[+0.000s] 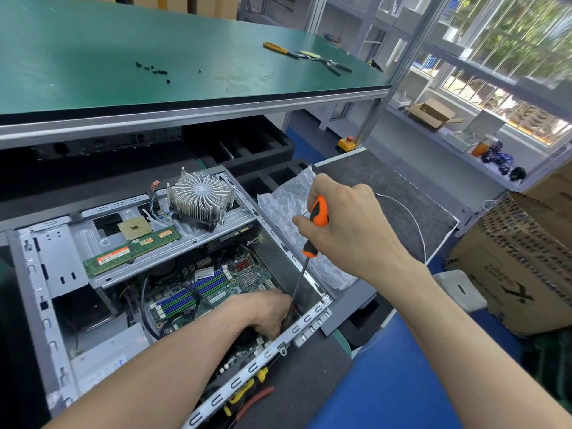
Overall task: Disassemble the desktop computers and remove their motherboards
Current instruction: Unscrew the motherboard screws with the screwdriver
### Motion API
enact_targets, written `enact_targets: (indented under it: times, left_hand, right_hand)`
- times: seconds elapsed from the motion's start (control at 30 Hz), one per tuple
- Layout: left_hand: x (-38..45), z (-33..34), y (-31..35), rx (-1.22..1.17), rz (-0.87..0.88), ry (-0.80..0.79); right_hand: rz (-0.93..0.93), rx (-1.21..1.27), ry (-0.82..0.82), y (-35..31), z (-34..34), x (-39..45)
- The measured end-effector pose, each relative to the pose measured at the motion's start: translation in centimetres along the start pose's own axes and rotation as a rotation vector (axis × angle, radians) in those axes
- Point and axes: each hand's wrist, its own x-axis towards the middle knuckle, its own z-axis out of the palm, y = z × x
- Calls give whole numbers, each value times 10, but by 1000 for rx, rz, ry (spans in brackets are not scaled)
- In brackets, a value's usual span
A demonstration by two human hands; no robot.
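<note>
Two bare forearms reach in from the bottom edge, their elbows cut off by the frame. The left hand is sunk into the open computer case, low against the near right corner; its fingers are hidden behind the case's metal rim and a knot of black cables, so whether its grip holds anything cannot be told. The right hand is raised above the case, its grip wrapped round the orange-and-black handle of a screwdriver. The dark shaft slants down and left into the case, and its tip disappears beside the left hand.

The motherboard still lies on the floor of the case, with blue and green memory slots showing; its near portion is covered by the left forearm and cables, its far edge by a metal bracket. On that bracket rest a finned heatsink, a loose processor chip and a green memory stick. Crumpled bubble wrap lies just beside the case on the right.

On the upper green tabletop, small black screws are scattered well apart from pliers near the far edge. Yellow-handled tools peek out under the case's near rim, mostly hidden. A cardboard box at right is cut off by the frame.
</note>
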Motion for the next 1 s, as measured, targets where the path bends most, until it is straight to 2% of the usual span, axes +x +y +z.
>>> enact_targets:
  times: [0.47,0.67,0.83,1.0]
  left_hand:
    - [-4,-6,5,19,5,-27]
    - [-9,-14,-12,-172,1,-38]
    - [-9,-13,-20,-200,-21,-29]
    - [-8,-14,-23,-265,28,-19]
  right_hand:
    - [-10,9,25,4,3,0]
    - [-11,40,46,4,4,3]
    - [-10,87,72,3,3,6]
    - [-46,58,90,1,1,11]
